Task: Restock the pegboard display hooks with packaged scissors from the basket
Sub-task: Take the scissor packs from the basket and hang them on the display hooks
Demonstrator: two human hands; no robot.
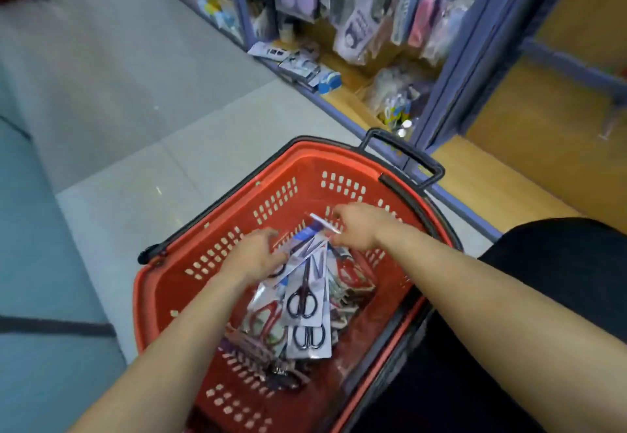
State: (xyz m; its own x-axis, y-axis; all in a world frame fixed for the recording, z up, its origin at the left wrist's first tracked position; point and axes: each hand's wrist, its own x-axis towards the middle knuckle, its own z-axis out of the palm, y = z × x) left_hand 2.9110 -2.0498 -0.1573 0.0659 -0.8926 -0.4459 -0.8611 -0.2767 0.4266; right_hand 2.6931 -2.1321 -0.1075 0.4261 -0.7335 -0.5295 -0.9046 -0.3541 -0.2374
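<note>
Bright even indoor light, motion blur throughout, wide-angle edge warp.

I see the grey tiled floor carrying the red basket, directly beneath my left hand and right hand. Beyond the hands, a low shelf carries loose packets.

Carded black-handled scissors packs lie fanned in the red perforated basket.

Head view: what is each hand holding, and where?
Right hand pinches a scissors pack by its top edge; left hand grips the fanned packs' upper ends.
</note>
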